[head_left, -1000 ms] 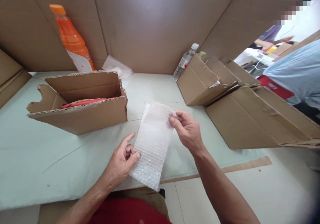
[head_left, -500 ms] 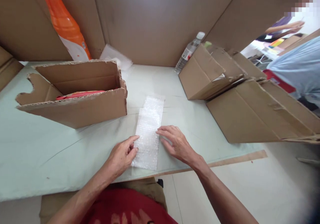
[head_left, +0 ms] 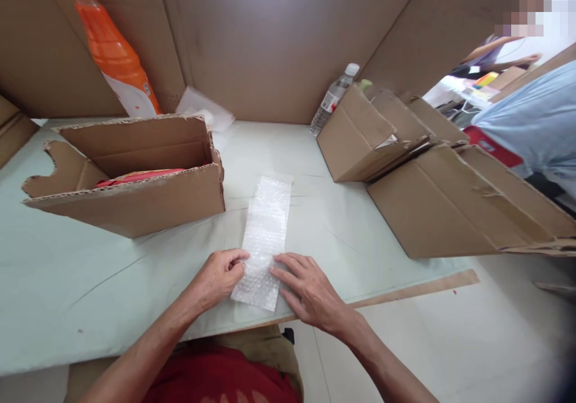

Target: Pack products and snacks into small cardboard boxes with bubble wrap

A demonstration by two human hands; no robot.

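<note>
A clear bubble-wrap strip [head_left: 266, 229] lies flat on the pale green table [head_left: 67, 283], running away from me. My left hand [head_left: 216, 278] pinches its near left edge between thumb and fingers. My right hand [head_left: 306, 288] rests flat, fingers spread, with its fingertips pressing the strip's near right edge. An open cardboard box [head_left: 130, 178] with something red inside stands to the left of the strip.
An orange drink bottle [head_left: 110, 55] leans at the back left, a clear water bottle [head_left: 332, 100] at the back. Folded cardboard boxes [head_left: 432, 181] lie on the right. Cardboard walls [head_left: 270, 37] surround the table. A person in a light blue top [head_left: 535, 121] is at far right.
I lowered the bubble wrap from the air onto the table and laid it flat. Both hands then slid toward its near end.
</note>
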